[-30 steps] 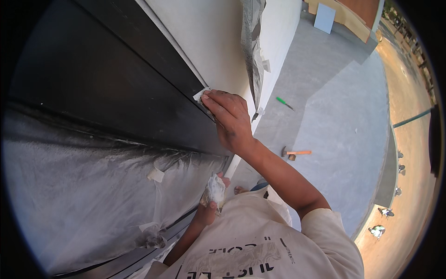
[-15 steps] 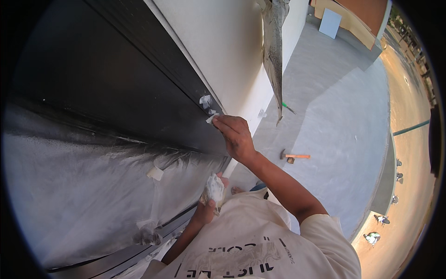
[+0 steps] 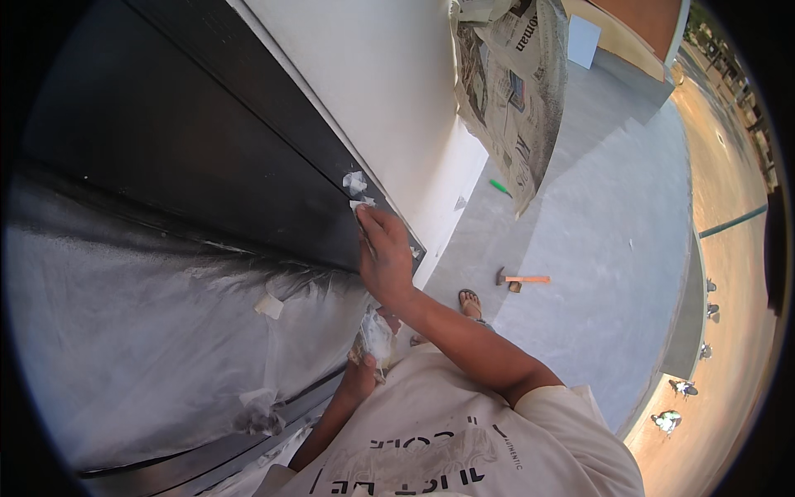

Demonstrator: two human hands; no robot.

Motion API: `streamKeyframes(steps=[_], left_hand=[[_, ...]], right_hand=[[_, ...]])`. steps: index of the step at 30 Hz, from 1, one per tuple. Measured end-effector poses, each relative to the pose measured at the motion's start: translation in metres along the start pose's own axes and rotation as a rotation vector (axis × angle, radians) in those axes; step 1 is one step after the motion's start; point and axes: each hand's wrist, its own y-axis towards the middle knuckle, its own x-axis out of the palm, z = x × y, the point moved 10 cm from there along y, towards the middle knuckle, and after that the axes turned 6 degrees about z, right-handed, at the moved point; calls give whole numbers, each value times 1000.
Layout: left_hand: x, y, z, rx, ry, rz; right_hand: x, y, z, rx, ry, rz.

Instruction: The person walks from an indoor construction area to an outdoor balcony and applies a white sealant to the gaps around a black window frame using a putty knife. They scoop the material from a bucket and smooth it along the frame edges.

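My right hand (image 3: 386, 255) is closed in a pinch at the edge of a dark panel (image 3: 240, 157). A small white scrap (image 3: 357, 205) shows at its fingertips, against the dark surface; what it is made of I cannot tell. Just beyond it, a crumpled white patch (image 3: 354, 182) clings to the panel's border, and a smaller white bit (image 3: 414, 252) sits near the panel's corner. Lower down, in front of my shirt, my left hand (image 3: 361, 377) is wrapped round a clear plastic bag (image 3: 377, 335) with whitish contents.
Cloudy plastic sheeting (image 3: 166, 331) covers the panel's lower part. A newspaper sheet (image 3: 513, 99) hangs from the white wall (image 3: 373, 74). On the grey floor lie a hammer (image 3: 526, 279) and a green-handled tool (image 3: 499, 187). Parked motorbikes (image 3: 666, 422) stand beyond the floor's edge.
My right hand has moved left along the panel's edge, nearer the white patch. The newspaper has swung wider open. A sandalled foot now shows; my left hand keeps hold of the bag.
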Motion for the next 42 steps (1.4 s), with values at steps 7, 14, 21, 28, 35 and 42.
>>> streamKeyframes(steps=[7,14,21,28,35,42], left_hand=[[-1,12,10,26,-83,31],[-9,-1,-2,-52,-162,111],[-11,8,3,-30,-70,28],[-13,8,-3,-78,-125,44],[-13,7,-7,-59,-158,34],[-15,4,-3,-89,-158,64]], right_hand=[[-25,46,-28,-305,21,20],[-10,21,2,-297,-35,27],[-24,18,-1,-287,-24,2],[-19,41,-21,-329,-75,-9],[-21,27,-4,-245,-43,-94],[-11,53,-45,-216,21,80]])
